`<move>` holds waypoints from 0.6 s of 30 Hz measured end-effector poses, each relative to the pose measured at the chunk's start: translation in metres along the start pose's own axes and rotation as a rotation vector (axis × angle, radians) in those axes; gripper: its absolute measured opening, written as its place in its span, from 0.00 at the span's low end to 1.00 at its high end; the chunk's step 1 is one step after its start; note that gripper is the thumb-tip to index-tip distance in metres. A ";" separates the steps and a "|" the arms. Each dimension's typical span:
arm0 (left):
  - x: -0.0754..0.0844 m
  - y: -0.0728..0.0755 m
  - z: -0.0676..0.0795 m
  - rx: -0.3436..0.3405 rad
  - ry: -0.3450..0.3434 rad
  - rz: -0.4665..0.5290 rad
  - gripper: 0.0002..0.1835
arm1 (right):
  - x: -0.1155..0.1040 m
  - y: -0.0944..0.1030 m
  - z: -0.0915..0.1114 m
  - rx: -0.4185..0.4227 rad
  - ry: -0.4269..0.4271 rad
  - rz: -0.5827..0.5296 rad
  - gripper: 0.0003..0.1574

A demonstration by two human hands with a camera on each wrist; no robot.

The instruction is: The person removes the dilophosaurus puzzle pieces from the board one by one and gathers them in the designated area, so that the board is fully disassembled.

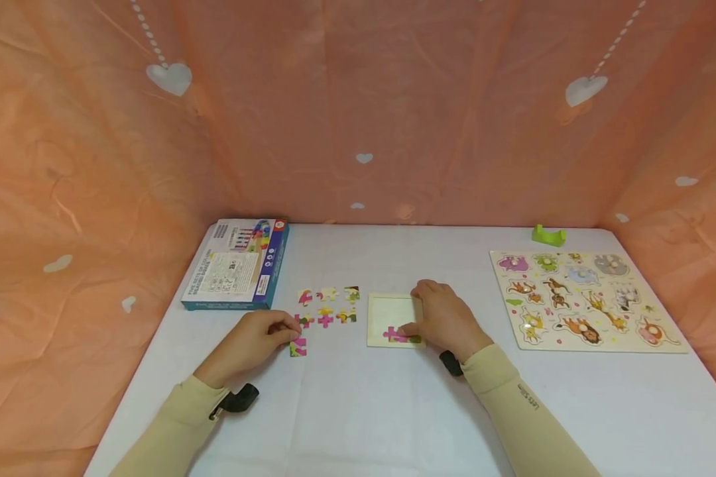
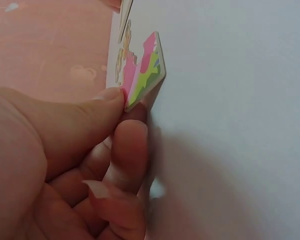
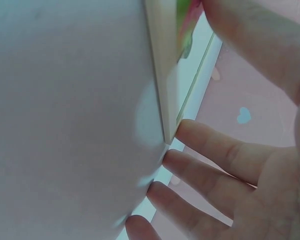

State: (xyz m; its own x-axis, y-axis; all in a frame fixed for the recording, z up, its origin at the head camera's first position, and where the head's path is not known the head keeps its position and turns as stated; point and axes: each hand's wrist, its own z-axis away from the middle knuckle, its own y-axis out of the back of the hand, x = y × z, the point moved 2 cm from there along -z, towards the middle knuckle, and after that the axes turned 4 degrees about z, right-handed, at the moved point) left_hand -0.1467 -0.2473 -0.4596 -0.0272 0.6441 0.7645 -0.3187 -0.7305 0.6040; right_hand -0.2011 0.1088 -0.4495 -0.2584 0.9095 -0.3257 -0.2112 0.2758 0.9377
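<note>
My left hand [image 1: 252, 341] pinches a pink and green jigsaw piece [image 1: 298, 348] between thumb and finger; in the left wrist view the piece [image 2: 144, 75] tilts up off the white table. Just beyond lie several loose jigsaw pieces [image 1: 325, 319] in rough rows. To their right is a square, pale wooden puzzle tray [image 1: 388, 310] with pink and green pieces [image 1: 391, 334] along its near side. My right hand [image 1: 450, 318] rests at the tray's right side, its thumb touching those pieces. In the right wrist view its fairly straight fingers [image 3: 205, 172] spread near the tray's corner [image 3: 162, 100].
A blue and white box [image 1: 235, 265] lies at the table's back left. On the right is an animal peg-puzzle board [image 1: 555, 298], with a green plastic piece [image 1: 549, 236] behind it. Orange cloth with hearts [image 1: 364, 119] surrounds the white table [image 1: 346, 411].
</note>
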 end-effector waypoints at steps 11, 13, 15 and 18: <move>0.007 0.004 0.002 0.041 -0.029 -0.041 0.04 | 0.000 0.001 0.000 -0.027 -0.025 -0.018 0.48; 0.011 0.003 0.000 0.048 -0.018 -0.027 0.04 | -0.001 0.001 0.000 -0.030 -0.024 -0.017 0.48; 0.021 -0.001 -0.004 0.044 -0.014 -0.011 0.04 | -0.001 0.001 0.000 -0.032 -0.022 -0.016 0.48; 0.045 -0.013 -0.017 0.026 -0.048 -0.033 0.03 | -0.001 0.001 0.000 -0.033 -0.016 -0.017 0.47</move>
State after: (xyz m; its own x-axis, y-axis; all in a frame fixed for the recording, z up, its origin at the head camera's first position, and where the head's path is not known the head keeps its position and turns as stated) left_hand -0.1594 -0.2049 -0.4368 0.0285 0.6567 0.7536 -0.2944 -0.7150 0.6342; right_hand -0.2009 0.1086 -0.4478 -0.2393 0.9096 -0.3396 -0.2462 0.2814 0.9274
